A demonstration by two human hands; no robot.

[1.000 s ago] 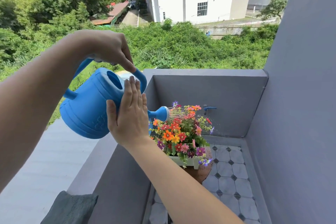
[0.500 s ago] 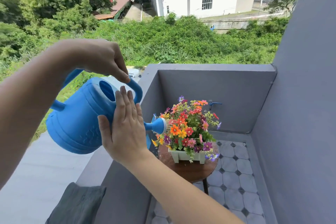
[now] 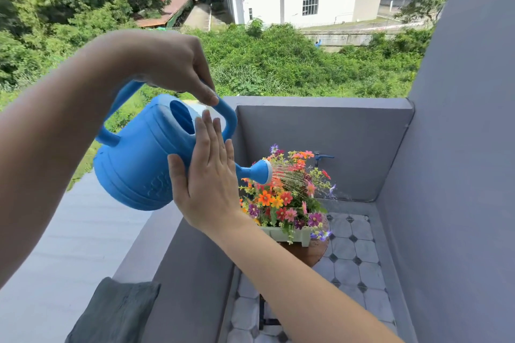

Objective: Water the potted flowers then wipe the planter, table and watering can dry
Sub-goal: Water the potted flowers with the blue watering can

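Blue plastic watering can [image 3: 139, 159] is up in the air and tipped forward, spout end down toward the flowers. The left hand [image 3: 170, 64] comes over the top and is curled around the can's top handle, fingers wrapped closed on it. The right hand [image 3: 207, 175] is flat and open, fingers together and stretched out, palm pressed against the side of the can.

Thin streams of water are spraying out of the round rose head [image 3: 260, 172] straight onto the potted flowers [image 3: 289, 198], a mixed bunch of orange, red, pink and purple blooms. They sit in a pale green rectangular planter [image 3: 292, 235], and that planter rests on a small round wooden table [image 3: 309, 255] down in the corner of the balcony, over a white tiled floor [image 3: 354, 256] with little dark diamonds.

There's a blue tap [image 3: 322, 157] on the grey back wall [image 3: 320, 131] just behind the flowers. A dark grey cloth [image 3: 114, 312] lies on the ledge at the bottom left, well apart from the planter. Hard to say if the tabletop is wet, most of it is hidden by the arm and the flowers.
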